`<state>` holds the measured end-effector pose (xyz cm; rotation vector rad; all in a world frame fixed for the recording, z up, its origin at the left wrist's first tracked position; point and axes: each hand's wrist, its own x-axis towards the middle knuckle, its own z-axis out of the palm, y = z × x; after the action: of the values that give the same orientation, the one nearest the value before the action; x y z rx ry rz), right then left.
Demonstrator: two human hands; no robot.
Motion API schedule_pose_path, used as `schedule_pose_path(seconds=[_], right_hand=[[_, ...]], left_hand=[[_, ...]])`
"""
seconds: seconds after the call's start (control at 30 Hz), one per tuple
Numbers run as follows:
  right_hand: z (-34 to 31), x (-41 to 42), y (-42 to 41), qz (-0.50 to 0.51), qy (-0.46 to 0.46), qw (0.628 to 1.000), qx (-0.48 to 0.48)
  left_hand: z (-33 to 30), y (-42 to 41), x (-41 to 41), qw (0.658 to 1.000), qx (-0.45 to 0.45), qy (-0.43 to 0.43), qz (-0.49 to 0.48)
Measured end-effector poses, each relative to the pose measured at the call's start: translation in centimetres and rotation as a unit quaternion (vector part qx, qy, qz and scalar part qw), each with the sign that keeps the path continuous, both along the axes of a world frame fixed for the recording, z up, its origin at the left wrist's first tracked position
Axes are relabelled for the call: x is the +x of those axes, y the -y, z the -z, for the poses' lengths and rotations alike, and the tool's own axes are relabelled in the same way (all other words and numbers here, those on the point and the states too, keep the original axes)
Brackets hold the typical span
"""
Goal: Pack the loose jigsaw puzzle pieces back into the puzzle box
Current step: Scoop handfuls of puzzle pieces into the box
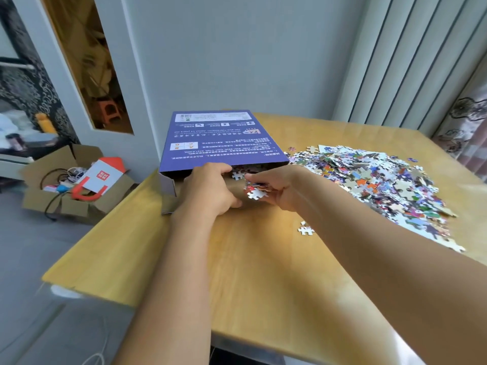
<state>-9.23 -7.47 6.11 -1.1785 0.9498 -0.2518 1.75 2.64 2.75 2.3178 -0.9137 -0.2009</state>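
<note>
Puzzle pieces: our right hand (271,188) cups a small handful of loose pieces (255,192), fingers curled round them, just in front of the box mouth.
Stray pieces: two or three lie alone on the bare wooden table (263,272), a white one (305,229) beneath our right forearm.
Left hand: our left hand (210,191) grips the near edge of the box's upper panel, fingers hooked over it and thumb low, seemingly holding the mouth up and open.
Step in hand: we judge that we are feeding one handful into the box, with most of the job still ahead.
Next move: it calls for pushing the handful past the lip and letting go well inside, while the left hand keeps the gap wide.
Puzzle box: the purple puzzle box (224,143) lies flat near the table's far left, printed face up, open end toward us; a white piece (238,175) sits right at the opening.
Main heap: a large heap of pieces (376,185) spreads over the table's right side, well apart from the mouth.
In the way: the side flap (168,188) hangs at the left of the opening; the low mouth could spill pieces back out.
Beyond: a cardboard carton (73,185) of oddments stands on the floor to the left; curtains (463,122) hang at far right.
</note>
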Motion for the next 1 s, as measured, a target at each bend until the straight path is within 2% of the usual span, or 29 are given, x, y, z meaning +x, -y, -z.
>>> schedule_pose_path(seconds=[0.2,0.3,0.4,0.47,0.53,0.6,0.7,0.77,0.83,0.9,1.0], right_hand=[[1.4,3.9,1.1,0.058,-0.044,0.995,-0.073],[2.7,5.5,1.8,0.108,0.020,0.990,-0.093],[3.1,6.0,0.8,0.159,0.064,0.983,-0.067],[3.1,5.6,0.3,0.184,0.090,0.979,-0.016],[2.6,4.7,0.1,0.171,0.078,0.982,-0.015],[1.8,3.5,0.1,0.124,0.058,0.989,-0.055],[1.8,1.2,0.7,0.053,-0.008,0.983,-0.173],[2.6,0.1,0.9,0.026,0.015,0.977,-0.210],[3.7,-0.1,1.3,0.004,0.000,0.963,-0.268],[4.1,-0.4,1.2,-0.011,-0.042,0.942,-0.332],[4.4,-0.5,1.3,-0.019,-0.076,0.884,-0.461]], left_hand=[[-0.5,-0.3,-0.5,0.999,0.044,0.011,0.017],[-0.4,-0.3,-0.7,1.000,0.016,-0.001,0.023],[0.1,0.1,-0.4,1.000,-0.013,0.010,0.012],[0.6,0.5,0.1,0.999,-0.005,0.038,-0.006],[1.0,0.8,0.5,0.999,0.011,0.049,-0.019],[1.2,0.9,0.7,0.998,0.016,0.051,-0.026],[1.1,0.9,0.7,0.998,0.021,0.049,-0.032],[0.8,0.9,0.6,0.998,0.025,0.048,-0.036],[0.5,0.9,0.4,0.998,0.029,0.044,-0.045],[0.5,0.8,0.1,0.997,0.028,0.043,-0.057],[0.8,1.0,0.0,0.996,0.022,0.055,-0.072]])
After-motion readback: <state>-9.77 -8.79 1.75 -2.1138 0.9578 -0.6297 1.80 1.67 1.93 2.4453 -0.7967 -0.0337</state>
